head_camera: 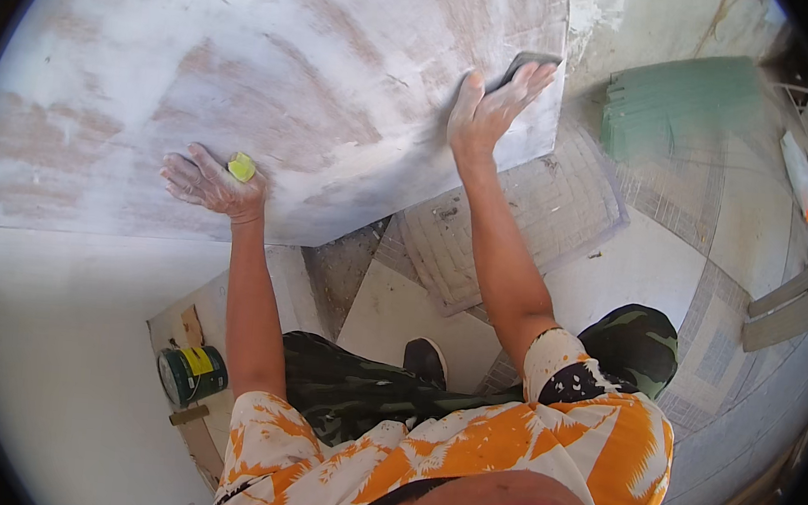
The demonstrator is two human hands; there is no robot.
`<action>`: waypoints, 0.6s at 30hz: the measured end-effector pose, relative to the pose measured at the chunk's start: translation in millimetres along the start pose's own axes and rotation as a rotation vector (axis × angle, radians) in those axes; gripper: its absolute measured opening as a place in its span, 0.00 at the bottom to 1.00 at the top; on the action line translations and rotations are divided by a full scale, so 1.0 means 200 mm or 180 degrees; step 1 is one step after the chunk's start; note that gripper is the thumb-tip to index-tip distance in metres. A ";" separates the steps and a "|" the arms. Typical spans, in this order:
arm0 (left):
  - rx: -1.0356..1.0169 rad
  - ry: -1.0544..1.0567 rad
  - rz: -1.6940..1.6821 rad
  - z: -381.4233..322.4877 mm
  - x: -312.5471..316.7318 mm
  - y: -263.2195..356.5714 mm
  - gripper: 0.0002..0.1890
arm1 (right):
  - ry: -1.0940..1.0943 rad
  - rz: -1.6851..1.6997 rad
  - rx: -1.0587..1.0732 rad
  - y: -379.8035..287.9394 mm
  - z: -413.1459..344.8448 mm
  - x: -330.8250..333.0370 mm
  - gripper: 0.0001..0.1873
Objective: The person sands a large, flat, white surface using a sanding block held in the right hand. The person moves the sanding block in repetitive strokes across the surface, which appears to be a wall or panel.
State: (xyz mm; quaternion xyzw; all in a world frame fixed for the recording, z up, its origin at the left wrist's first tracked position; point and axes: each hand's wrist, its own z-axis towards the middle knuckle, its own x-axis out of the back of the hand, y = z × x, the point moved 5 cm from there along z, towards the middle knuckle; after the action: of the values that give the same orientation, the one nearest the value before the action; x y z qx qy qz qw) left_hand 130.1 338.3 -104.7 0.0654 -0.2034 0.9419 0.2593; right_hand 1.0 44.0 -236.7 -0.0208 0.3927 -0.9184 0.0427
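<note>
My left hand (213,184) lies on the wall (331,90), whose surface is patchy white and brown and looks plastered. Its fingers point left, dusted white, and a small yellow-green object (241,167) sits at the base of the thumb; I cannot tell what it is. Up at the right, near the wall's edge, my right hand (494,106) presses a dark flat pad (529,64), likely a sanding block, against the surface. The palm covers part of the pad, and the thumb stands apart from the fingers.
A dark green paint bucket (193,376) with a yellow label stands at the lower left. Below the wall lies a dusty mat (513,218) on the tiled floor (630,270). Green sheeting or netting (682,103) is at the upper right, with wooden slats (784,307) at the far right.
</note>
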 end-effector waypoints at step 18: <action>0.0063 0.0039 0.0002 -0.01 -0.01 0.02 0.36 | -0.0225 -0.0097 -0.0389 -0.02 -0.02 0.01 0.46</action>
State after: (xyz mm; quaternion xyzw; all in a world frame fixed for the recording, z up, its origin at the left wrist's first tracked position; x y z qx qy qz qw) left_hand 130.1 334.6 -108.2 0.0621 -0.1926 0.9443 0.2596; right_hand -1.6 49.6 -237.0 -0.0617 0.4459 -0.8920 0.0413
